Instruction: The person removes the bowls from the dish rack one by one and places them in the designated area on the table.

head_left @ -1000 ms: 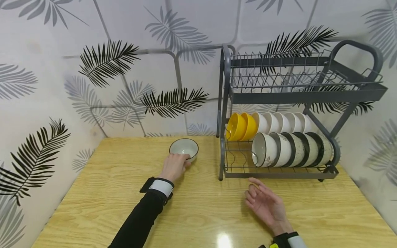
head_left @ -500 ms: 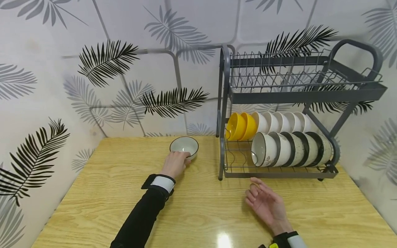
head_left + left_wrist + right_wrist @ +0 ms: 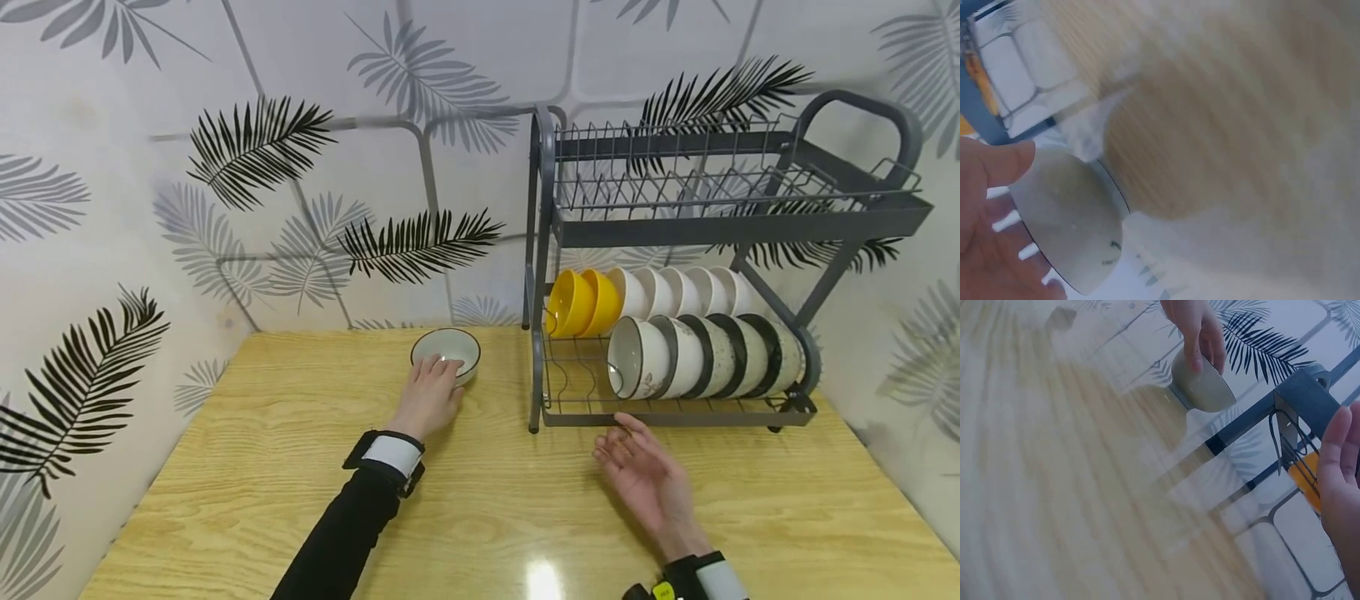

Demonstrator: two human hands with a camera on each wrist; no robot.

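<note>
A small white bowl point(image 3: 448, 343) with a dark rim stands upright at the back of the wooden table. My left hand point(image 3: 429, 393) lies over its near edge, fingers extended across the rim. In the left wrist view the fingers are spread along the bowl point(image 3: 1069, 212), the thumb close to its outer side. The right wrist view also shows this thumb beside the bowl point(image 3: 1202, 390); firm contact is hard to judge. Palm turned up and fingers loosely bent, my right hand point(image 3: 651, 483) rests near the rack's front edge and holds nothing.
A grey two-tier dish rack point(image 3: 675, 420) stands at the right. Its lower tier carries yellow bowls point(image 3: 572, 305) and white bowls point(image 3: 681, 293) behind, with several larger patterned bowls point(image 3: 708, 358) in front. A patterned wall point(image 3: 390, 167) backs the wooden table point(image 3: 480, 492).
My left hand's fingers have straightened from their curl at the bowl's near rim and reach farther over it. The bowl stays in nearly the same spot. My right hand has opened slightly.
</note>
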